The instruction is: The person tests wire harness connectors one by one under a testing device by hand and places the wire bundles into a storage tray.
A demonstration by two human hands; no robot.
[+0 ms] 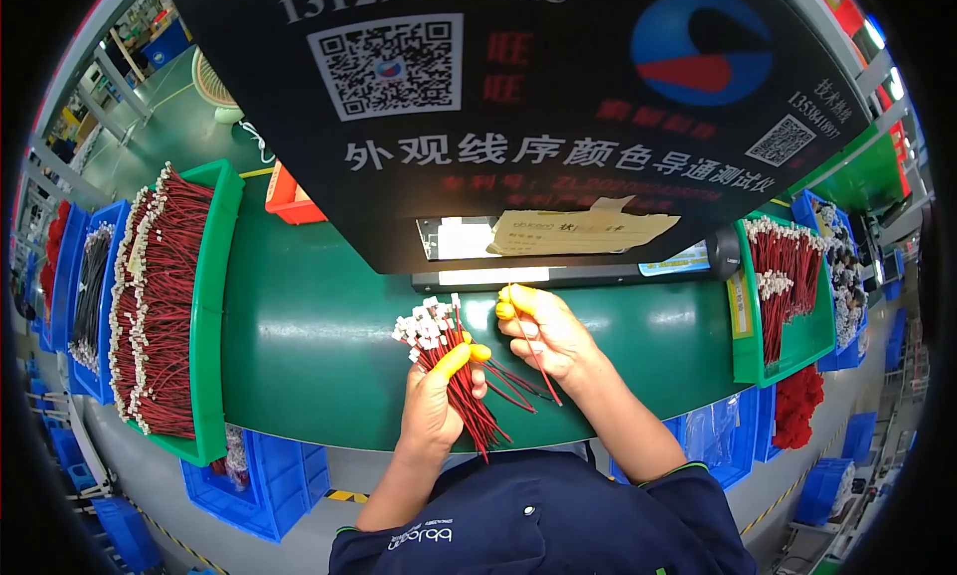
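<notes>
My left hand (pixel 432 404), with yellow finger cots on thumb and finger, is closed around a bundle of red and black wire harnesses (pixel 478 413). Their white connectors (pixel 427 326) fan out above the thumb, and the loose wire ends hang toward me. To its right, my right hand (pixel 558 338) pinches a single wire harness (pixel 542 368) between yellow-capped fingertips, just below the front edge of the black tester (pixel 598 278). The red wires trail down past the palm. The fingers hide its upper end.
A green bin (pixel 221 276) of bundled harnesses stands at the left, another green bin (pixel 809 348) at the right. The tester's large black panel (pixel 558 107) overhangs the green table (pixel 299 361). Blue bins (pixel 269 475) sit below the near edge.
</notes>
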